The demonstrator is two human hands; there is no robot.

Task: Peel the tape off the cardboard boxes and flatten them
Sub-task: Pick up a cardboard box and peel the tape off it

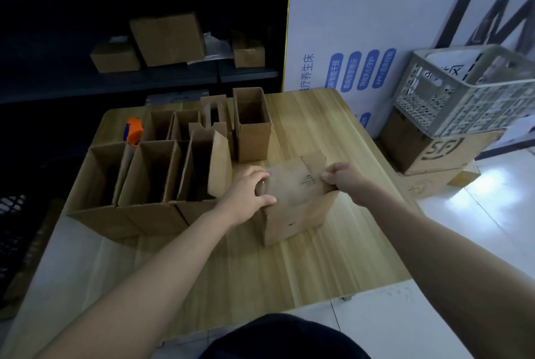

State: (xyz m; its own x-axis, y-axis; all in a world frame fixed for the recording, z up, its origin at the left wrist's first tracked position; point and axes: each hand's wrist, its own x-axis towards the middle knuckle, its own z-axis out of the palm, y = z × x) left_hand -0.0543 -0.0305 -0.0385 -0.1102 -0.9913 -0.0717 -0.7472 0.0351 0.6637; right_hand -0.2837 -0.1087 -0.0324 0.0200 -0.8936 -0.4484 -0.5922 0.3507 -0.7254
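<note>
**Small box in both hands, tape to find**

On the pale wood-grain table [260,272], near the middle, stands the small brown cardboard box [292,214]. Its top flaps are partly raised and a faint printed mark shows on one. The left hand [249,190] curls over its left upper edge; the right hand [344,182] pinches the right-hand flap.

To do this step well, I would brace the box with the left hand and pull the flap low and steadily, so the tape lifts whole rather than tearing the card. Whether any tape remains I cannot tell – none shows clearly.

Behind stand the open brown cardboard boxes in rows [150,173], unflattened, with an orange-and-blue hand tool [133,130] beside them.
</note>
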